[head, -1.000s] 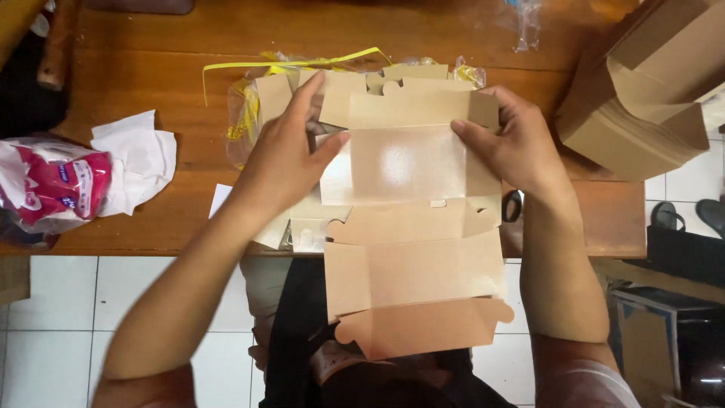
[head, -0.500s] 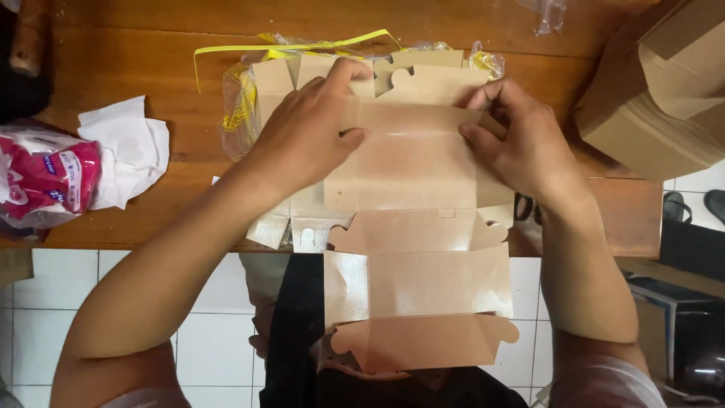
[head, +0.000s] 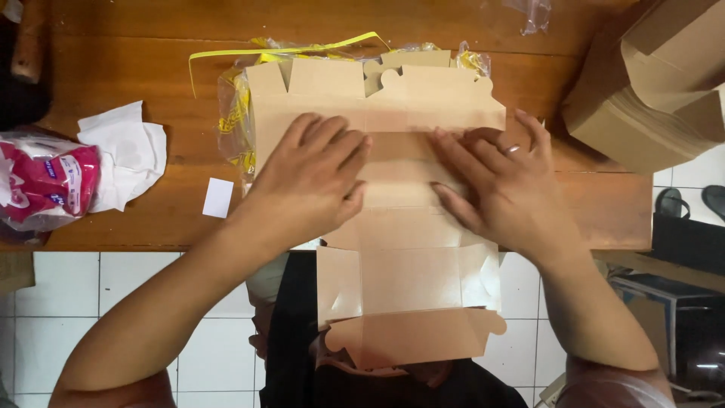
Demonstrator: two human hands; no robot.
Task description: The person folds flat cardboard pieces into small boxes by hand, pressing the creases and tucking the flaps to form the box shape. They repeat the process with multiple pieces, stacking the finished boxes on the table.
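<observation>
Left hand [head: 313, 177], right hand [head: 502, 189] spread flat, pressing cardboard box blank [head: 408, 279] onto surface [head: 136, 72]; box unfolded, flaps not raised.

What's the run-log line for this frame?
left hand: flat on cardboard box blank | right hand: flat on same blank | blank: unfolded, overhanging wooden table edge | nearby: stack of folded boxes

A flat, unfolded brown cardboard box blank [head: 411, 113] lies across the wooden counter [head: 136, 45], over a crinkled clear plastic wrapper with yellow strips [head: 234, 113]. A pink-and-white plastic packet [head: 45, 181] sits at the counter's left edge, a small white paper label [head: 218, 198] near it. Stacked brown cardboard boxes [head: 649, 83] stand at the far right.
</observation>
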